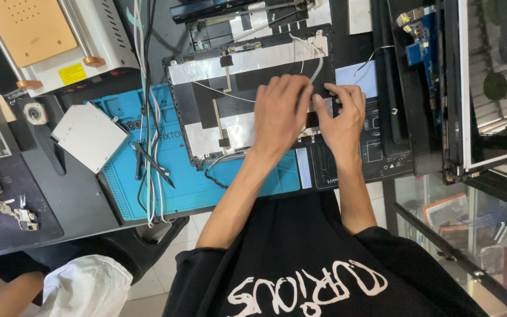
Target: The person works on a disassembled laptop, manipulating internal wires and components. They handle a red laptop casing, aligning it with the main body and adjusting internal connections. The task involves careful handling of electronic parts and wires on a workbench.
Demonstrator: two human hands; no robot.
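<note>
A laptop lid back cover [212, 79] lies inside-up on a blue work mat [183, 170], lined with silver foil and black patches, with thin white and black cables running across it. My left hand [281, 113] rests palm-down on the cover's right part, fingers curled over a white cable. My right hand [342, 114] sits just beside it at the cover's right edge, fingertips pressing down near the same spot. Whether either hand pinches the cable is hidden by the fingers.
A silver optical drive [89, 136] and black tweezers [154, 164] lie on the left. A white machine with an orange plate [48, 35] stands at back left. An opened laptop chassis [429, 82] sits right, above a glass cabinet [470, 223]. Another person's arm [7, 293] shows lower left.
</note>
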